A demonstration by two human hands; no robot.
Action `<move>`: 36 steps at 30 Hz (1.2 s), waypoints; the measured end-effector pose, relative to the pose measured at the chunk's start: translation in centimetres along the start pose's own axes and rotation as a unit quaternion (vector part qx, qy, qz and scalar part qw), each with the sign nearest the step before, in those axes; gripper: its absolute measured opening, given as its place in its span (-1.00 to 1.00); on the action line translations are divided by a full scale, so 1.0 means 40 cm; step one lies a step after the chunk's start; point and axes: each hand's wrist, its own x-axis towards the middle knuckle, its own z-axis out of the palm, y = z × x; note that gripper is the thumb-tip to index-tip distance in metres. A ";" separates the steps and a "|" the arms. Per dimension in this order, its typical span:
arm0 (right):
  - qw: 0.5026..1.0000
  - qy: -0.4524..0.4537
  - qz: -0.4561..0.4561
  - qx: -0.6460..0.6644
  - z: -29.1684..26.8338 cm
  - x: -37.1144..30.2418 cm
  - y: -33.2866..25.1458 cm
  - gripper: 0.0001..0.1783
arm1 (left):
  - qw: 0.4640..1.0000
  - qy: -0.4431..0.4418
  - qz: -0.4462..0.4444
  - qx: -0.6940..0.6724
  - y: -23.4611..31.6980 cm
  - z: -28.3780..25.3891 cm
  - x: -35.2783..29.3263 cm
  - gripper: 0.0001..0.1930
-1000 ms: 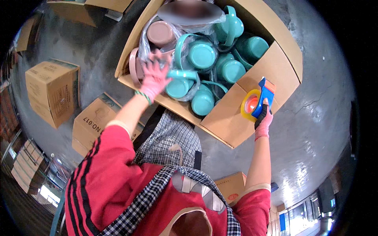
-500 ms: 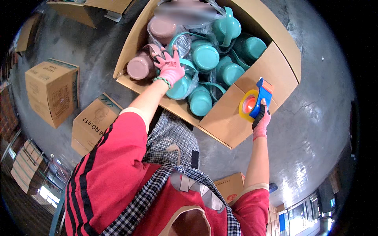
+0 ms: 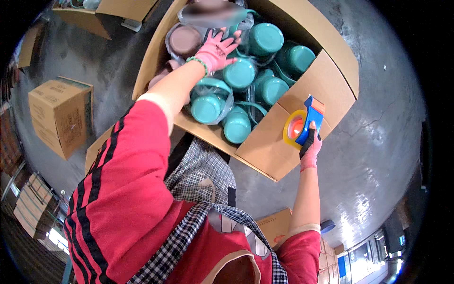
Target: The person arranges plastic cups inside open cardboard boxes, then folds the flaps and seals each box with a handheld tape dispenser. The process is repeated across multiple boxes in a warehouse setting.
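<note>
An open cardboard box (image 3: pixel 270 163) holds several teal bottles (image 3: pixel 240 73) and a few dusty pink bottles (image 3: pixel 185 39), some wrapped in clear plastic. My left hand (image 3: pixel 216 53), in a pink glove with bare fingertips, reaches over the bottles with its fingers spread, between a pink one and the teal ones. It grips nothing; whether it touches the plastic I cannot tell. A blue tape dispenser (image 3: pixel 313 118) with a yellow-edged roll of tape is held by my right hand (image 3: pixel 310 147), above the box's right flap. My left forearm partly covers a pink bottle.
A closed carton (image 3: pixel 61 116) stands on the grey floor at the left, and another carton (image 3: pixel 98 149) lies partly behind my left sleeve. An open carton (image 3: pixel 106 16) is at the far left. One more carton (image 3: pixel 275 227) sits by my right elbow.
My left hand has moved farther into the box and to the right, away from the near pink bottle. The right hand keeps the tape dispenser in nearly the same place.
</note>
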 end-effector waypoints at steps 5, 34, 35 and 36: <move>1.000 -0.013 -0.016 0.010 -0.009 0.011 0.009 -0.60 | 0.986 0.140 -0.033 -0.081 -0.019 -0.067 -0.092 -0.33; 0.999 0.028 -0.015 -0.021 -0.053 0.067 0.032 -0.40 | 0.785 0.230 -0.384 -0.429 -0.022 0.160 -0.649 -0.54; 0.999 0.031 -0.009 -0.023 -0.051 0.066 0.029 -0.39 | 0.724 0.180 -0.559 -0.363 -0.039 0.169 -0.645 -0.43; 1.000 0.023 -0.019 -0.008 -0.025 0.079 0.012 -0.39 | 0.584 0.097 -0.685 -0.424 -0.139 0.387 -0.736 -0.31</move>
